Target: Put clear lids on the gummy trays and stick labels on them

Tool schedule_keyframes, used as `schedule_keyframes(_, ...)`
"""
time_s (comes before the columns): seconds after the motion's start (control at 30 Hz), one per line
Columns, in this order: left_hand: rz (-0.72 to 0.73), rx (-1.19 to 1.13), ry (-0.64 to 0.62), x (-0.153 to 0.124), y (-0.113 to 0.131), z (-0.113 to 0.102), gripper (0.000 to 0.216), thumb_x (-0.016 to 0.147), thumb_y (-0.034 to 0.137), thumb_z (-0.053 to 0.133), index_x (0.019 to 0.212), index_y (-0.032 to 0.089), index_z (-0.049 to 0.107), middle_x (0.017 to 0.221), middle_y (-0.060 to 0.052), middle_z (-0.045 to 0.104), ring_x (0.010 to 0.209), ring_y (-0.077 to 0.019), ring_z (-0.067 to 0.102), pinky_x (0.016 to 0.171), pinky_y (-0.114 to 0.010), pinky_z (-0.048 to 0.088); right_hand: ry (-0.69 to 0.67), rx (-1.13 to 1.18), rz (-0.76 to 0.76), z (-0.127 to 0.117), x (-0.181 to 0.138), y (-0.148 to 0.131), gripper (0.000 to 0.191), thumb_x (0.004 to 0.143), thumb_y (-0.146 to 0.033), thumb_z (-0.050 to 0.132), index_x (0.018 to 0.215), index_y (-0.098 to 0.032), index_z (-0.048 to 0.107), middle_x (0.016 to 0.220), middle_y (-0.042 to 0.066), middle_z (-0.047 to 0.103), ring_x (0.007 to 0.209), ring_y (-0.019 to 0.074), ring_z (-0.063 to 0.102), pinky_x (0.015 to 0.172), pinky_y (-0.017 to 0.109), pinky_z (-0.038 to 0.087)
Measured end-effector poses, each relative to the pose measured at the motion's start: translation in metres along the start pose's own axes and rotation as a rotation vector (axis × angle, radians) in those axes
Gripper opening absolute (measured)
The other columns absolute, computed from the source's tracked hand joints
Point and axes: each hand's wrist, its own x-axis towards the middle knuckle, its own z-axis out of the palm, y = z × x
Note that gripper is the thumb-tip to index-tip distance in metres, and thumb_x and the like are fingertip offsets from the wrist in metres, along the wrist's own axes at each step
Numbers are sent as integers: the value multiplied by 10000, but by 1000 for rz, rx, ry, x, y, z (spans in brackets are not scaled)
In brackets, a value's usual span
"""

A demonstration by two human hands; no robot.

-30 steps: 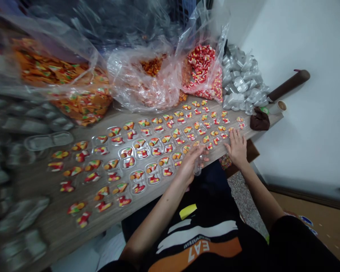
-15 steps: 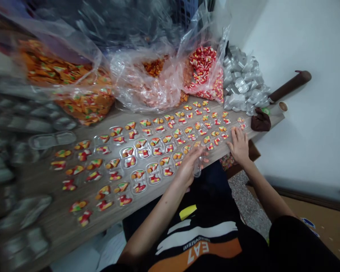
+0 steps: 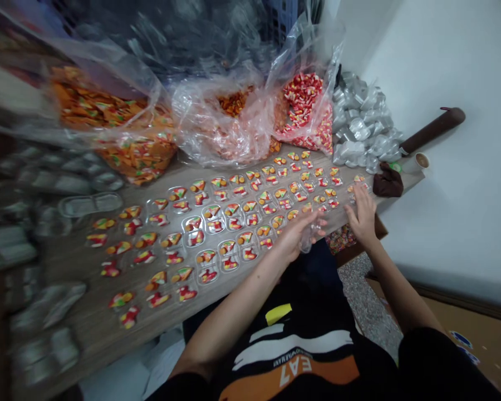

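My left hand [image 3: 294, 236] is over the front edge of the table, its fingers closed around a clear plastic tray [image 3: 306, 240]. My right hand [image 3: 363, 216] lies at the table's right end, fingers stretched out and thumb apart. Its fingertips are at a small clear tray with candies [image 3: 359, 179], partly covering it; whether they press on it I cannot tell. Rows of two-part clear trays [image 3: 214, 219] spread across the wooden table [image 3: 167, 306]. Each shows orange, pizza-like pieces in one part and red, white and yellow pieces in the other.
Along the back stand open plastic bags of orange pieces [image 3: 137, 150], of smaller orange pieces [image 3: 234, 103] and of red-and-white pieces [image 3: 303, 97]. Clear empty trays are heaped at right [image 3: 354, 122] and left [image 3: 50, 172]. A brown cloth [image 3: 388, 181], a cup [image 3: 421, 161] and a brown tube [image 3: 434, 129] sit far right.
My left hand has moved slightly right along the front row with the clear tray in it. My right hand stays near the same tray. The whole view has shifted a little.
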Motion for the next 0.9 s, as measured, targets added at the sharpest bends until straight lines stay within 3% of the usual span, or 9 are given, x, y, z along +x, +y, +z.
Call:
schedule_keyframes(0.1, -71, 0, -95, 15, 0, 5, 259, 894, 357, 686, 987, 118, 723, 914, -118, 735, 640, -139, 695, 453, -175, 433, -185, 511, 95, -3, 3, -35, 488, 978, -584, 453, 1268, -241, 645, 1250, 99, 705, 1170, 258, 641, 1015, 450, 507)
schedule_keyframes(0.17, -89, -7, -120, 22, -1, 8, 243, 916, 355, 657, 986, 130, 721, 897, -113, 740, 640, -149, 703, 454, -178, 437, -311, 812, 193, -3, 8, -49, 418, 880, -599, 625, 1062, -232, 709, 1012, 59, 754, 926, 215, 695, 845, 372, 566)
schedule_keyframes(0.23, -94, -25, -110, 26, -2, 8, 238, 940, 344, 620, 987, 134, 722, 897, -108, 744, 632, -144, 703, 447, -174, 433, -297, 978, 300, -3, 16, -51, 356, 759, -545, 780, 880, -219, 708, 862, 22, 736, 782, 174, 669, 737, 312, 556)
schedule_keyframes(0.33, -112, -56, -71, 26, 0, 4, 246, 950, 327, 605, 1005, 119, 725, 973, -121, 753, 647, -132, 705, 451, -170, 441, -156, 1049, 419, -4, 34, -33, 314, 698, -474, 832, 765, -208, 681, 753, 3, 696, 630, 128, 589, 576, 250, 488)
schedule_keyframes(0.47, -108, -86, -13, 24, 2, -3, 254, 961, 309, 585, 1011, 100, 720, 977, -122, 751, 651, -131, 705, 446, -175, 446, 120, 874, 394, 1, 72, 1, 296, 748, -462, 761, 856, -205, 662, 752, 5, 679, 537, 117, 519, 475, 242, 418)
schedule_keyframes(0.53, -118, -103, 3, 23, 3, -4, 266, 975, 298, 555, 994, 89, 719, 935, -117, 748, 628, -127, 697, 440, -177, 446, 260, 683, 296, 9, 89, 13, 255, 816, -442, 681, 902, -205, 642, 783, 15, 674, 593, 148, 576, 538, 276, 484)
schedule_keyframes(0.6, -125, -119, 0, 23, 5, -5, 269, 976, 292, 548, 992, 85, 718, 916, -116, 747, 616, -126, 693, 444, -182, 454, 309, 443, 165, 16, 101, 20, 205, 893, -398, 572, 934, -207, 634, 836, 39, 684, 716, 195, 644, 657, 332, 546)
schedule_keyframes(0.73, -108, -132, -5, 20, 8, -6, 259, 977, 268, 538, 1008, 88, 721, 902, -109, 746, 617, -125, 695, 442, -179, 455, 207, 30, -86, 28, 105, 25, 261, 949, -231, 405, 1013, -196, 655, 1021, 107, 717, 995, 255, 666, 893, 406, 538)
schedule_keyframes(0.9, -113, -147, 21, 16, 7, -11, 254, 971, 275, 551, 975, 91, 725, 892, -111, 746, 612, -129, 697, 447, -181, 463, 17, -229, -154, 31, 92, 22, 380, 959, -164, 349, 1187, -147, 654, 1222, 160, 676, 1138, 298, 608, 967, 440, 488)
